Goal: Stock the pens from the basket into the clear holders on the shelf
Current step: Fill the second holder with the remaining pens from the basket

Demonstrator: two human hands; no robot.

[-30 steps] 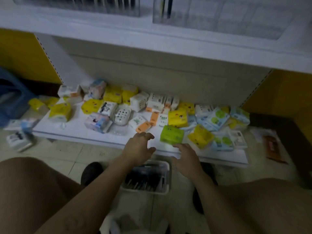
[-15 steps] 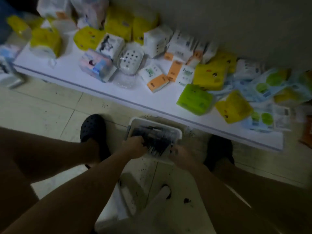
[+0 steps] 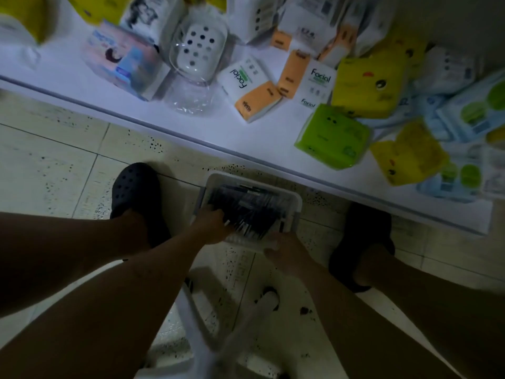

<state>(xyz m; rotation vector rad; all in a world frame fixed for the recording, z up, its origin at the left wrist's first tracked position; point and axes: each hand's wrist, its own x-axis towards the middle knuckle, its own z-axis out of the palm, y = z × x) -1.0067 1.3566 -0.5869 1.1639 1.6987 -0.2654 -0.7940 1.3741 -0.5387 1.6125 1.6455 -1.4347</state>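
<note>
The floor (image 3: 54, 160) is pale square tile flecked with dark specks. A low white shelf board (image 3: 259, 138) crosses from far left to right, brightly lit. It is piled with tissue packs (image 3: 366, 86) in yellow, green and orange, plus 1 clear perforated soap dish (image 3: 199, 50). A grey wall (image 3: 451, 15) rises far right. Near, a white stool (image 3: 196, 337) stands in dim light.

1 black clog (image 3: 134, 187) and a 2nd clog (image 3: 363, 236) stand well apart on the speckled tiled floor (image 3: 49, 160). Behind them, a low white platform (image 3: 164, 116) carries jumbled tissue packs: a lime-green pack (image 3: 332, 138) near the edge, a yellow pack (image 3: 369, 87) behind it, and a clear perforated soap dish (image 3: 199, 47).
</note>
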